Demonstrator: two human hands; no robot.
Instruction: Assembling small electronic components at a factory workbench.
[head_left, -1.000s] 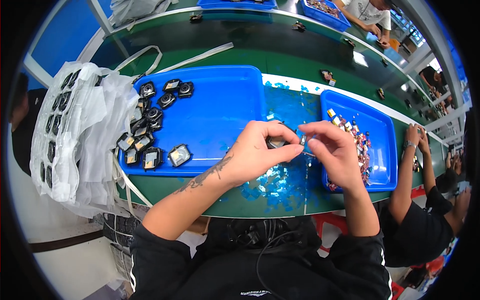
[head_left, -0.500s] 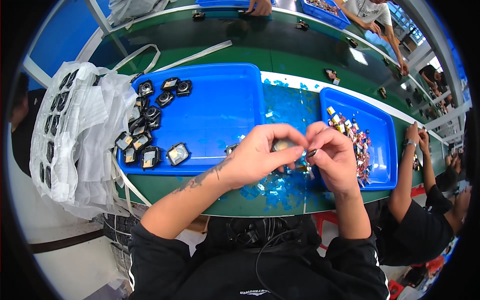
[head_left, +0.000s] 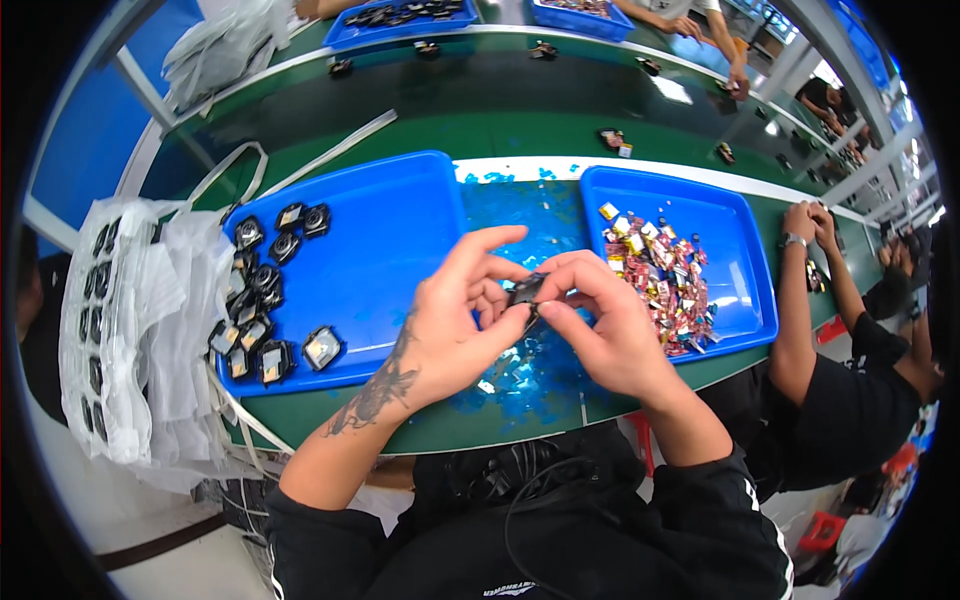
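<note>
In front of me, my left hand (head_left: pixel 450 315) and my right hand (head_left: pixel 605 325) come together over the strip between two blue trays. A small black housing (head_left: pixel 526 289) sits between their fingertips. My left thumb and curled fingers grip it from one side, with the index finger stretched past it. From the other side, my right thumb and fingers pinch at its edge, and they partly hide it. Several similar black housings (head_left: pixel 267 286) lie in the left blue tray (head_left: pixel 385 290). The right blue tray (head_left: pixel 735 270) holds a pile of small parts (head_left: pixel 660 280), pink, gold and white.
Scraps of blue film (head_left: pixel 515 215) litter the green table (head_left: pixel 470 420). Stacked clear plastic trays (head_left: pixel 130 330) with black parts stand at the left edge. Beyond runs a dark conveyor belt (head_left: pixel 480 85) carrying scattered units. A co-worker's forearms (head_left: pixel 800 290) are at the right.
My hands have closed together on the black housing; before, they were slightly apart, the right pinching a small dark piece. The whole view has shifted, so the trays sit further left.
</note>
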